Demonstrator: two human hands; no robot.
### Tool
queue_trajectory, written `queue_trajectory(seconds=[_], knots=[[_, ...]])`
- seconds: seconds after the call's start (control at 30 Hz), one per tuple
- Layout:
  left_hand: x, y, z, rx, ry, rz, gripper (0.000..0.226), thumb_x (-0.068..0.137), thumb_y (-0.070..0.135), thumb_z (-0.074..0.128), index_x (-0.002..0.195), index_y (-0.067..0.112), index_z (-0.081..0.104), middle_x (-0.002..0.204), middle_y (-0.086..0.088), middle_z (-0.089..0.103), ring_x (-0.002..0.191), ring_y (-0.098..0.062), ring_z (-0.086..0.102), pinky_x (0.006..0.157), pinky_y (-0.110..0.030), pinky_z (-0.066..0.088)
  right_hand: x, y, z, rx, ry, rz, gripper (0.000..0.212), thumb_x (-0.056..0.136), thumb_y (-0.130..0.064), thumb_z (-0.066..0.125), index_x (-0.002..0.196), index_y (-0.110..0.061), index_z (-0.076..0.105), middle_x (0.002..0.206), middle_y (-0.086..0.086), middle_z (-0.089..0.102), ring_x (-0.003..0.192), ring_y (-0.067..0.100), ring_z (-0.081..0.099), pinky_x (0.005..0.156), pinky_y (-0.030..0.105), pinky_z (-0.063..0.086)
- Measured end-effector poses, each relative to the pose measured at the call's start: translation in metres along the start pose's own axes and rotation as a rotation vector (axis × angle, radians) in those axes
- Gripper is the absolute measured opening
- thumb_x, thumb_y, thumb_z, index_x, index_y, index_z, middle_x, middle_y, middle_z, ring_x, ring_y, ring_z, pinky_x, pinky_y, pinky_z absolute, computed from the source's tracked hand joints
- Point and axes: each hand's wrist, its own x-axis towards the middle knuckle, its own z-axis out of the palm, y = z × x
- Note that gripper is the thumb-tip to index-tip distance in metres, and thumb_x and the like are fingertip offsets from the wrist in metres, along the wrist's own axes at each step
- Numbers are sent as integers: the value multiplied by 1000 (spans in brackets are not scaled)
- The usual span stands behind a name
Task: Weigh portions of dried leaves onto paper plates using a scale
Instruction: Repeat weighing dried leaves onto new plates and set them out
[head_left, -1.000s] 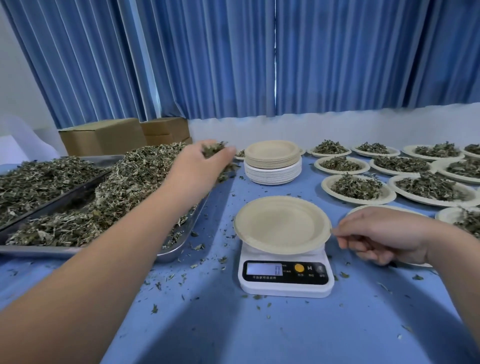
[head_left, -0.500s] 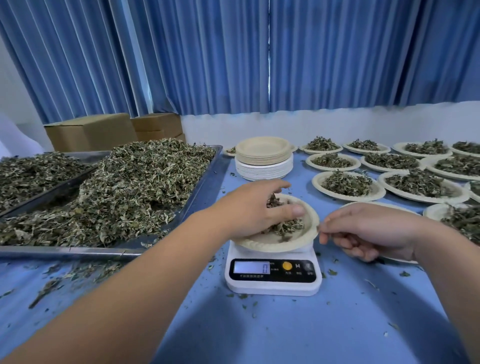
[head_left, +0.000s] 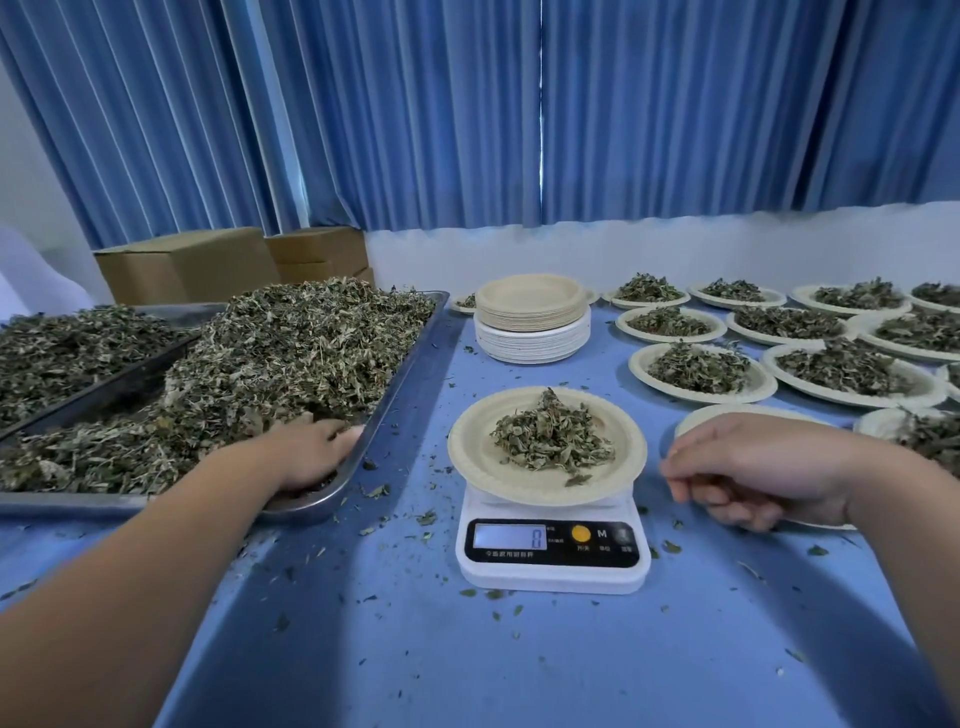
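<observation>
Since half a second ago, the left hand (head_left: 317, 457) has moved from the paper plate (head_left: 467, 467) at frame centre to the tray (head_left: 410, 364) at left. Its fingertips are buried in the bulk leaves (head_left: 291, 353), so grip cannot be determined. A leaf portion (head_left: 550, 441) now lies on the plate atop the scale (head_left: 553, 571). The right hand (head_left: 753, 467), right of the plate, is loosely curled and empty. The first handful is delivered; a top-up is probably next.

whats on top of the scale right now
A paper plate sits on the scale, holding a small heap of dried leaves. The plate hides the weighing platform beneath.
</observation>
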Motion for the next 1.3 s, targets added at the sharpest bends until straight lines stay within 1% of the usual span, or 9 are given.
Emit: queue_trajectory(seconds=[0.17,0.3,0.5,0.63,0.8,0.97,1.13,1.2,1.3], knots=[[-18,7,-15,-103,-124,108,65,100,55,13,153,19,25,160,-5,23,146,-23,23,119,-39,15,0,0,1,-7,3,2,27,94,-17,55,69,-8,59,55,4,38,42,14,33,35,17,19],[-33,7,-31,-143,31,147,55,102,50,27,143,18,45,147,-6,46,131,-23,45,109,-33,31,0,0,1,-6,-2,-5,27,94,-18,55,70,-7,59,55,5,38,42,14,33,35,17,20],[-60,7,-16,-154,-49,118,74,93,64,7,148,25,38,154,-3,37,139,-22,36,113,-33,25,1,1,1,-21,-4,-8,27,94,-20,57,71,-7,61,57,5,39,43,15,34,36,19,21],[-67,3,-20,-277,74,126,70,82,74,11,112,28,56,116,0,58,103,-17,52,77,-23,38,2,2,1,-22,-5,-16,28,94,-20,57,69,-8,62,56,4,40,43,14,34,36,19,20],[-74,4,-14,-249,32,175,78,88,71,10,151,30,30,158,3,29,144,-18,27,115,-36,19,3,3,3,-22,-13,-18,29,93,-20,57,66,-10,63,56,4,40,43,15,34,36,18,21],[-82,8,-17,-170,-142,205,87,80,76,6,152,32,26,159,7,25,145,-17,25,118,-35,15,3,3,2,-5,-13,-21,29,93,-20,58,66,-11,64,56,4,40,43,15,34,35,18,21],[-94,8,-8,-107,5,259,60,96,61,22,114,18,59,116,-2,63,101,-14,59,88,-29,44,3,2,3,-6,-19,-31,28,93,-20,58,67,-12,64,56,3,41,43,14,35,35,18,21],[-98,7,-4,-109,82,289,50,98,57,25,84,18,53,85,-1,59,72,-11,53,66,-27,40,3,1,5,-6,-29,-31,26,93,-20,58,70,-10,65,56,4,41,44,14,35,35,19,21],[-101,4,-2,-87,177,320,48,99,54,28,79,17,51,78,-1,55,67,-13,51,62,-28,39,2,1,6,-14,-34,-24,25,92,-21,58,71,-10,65,57,4,42,44,14,35,36,19,22]])
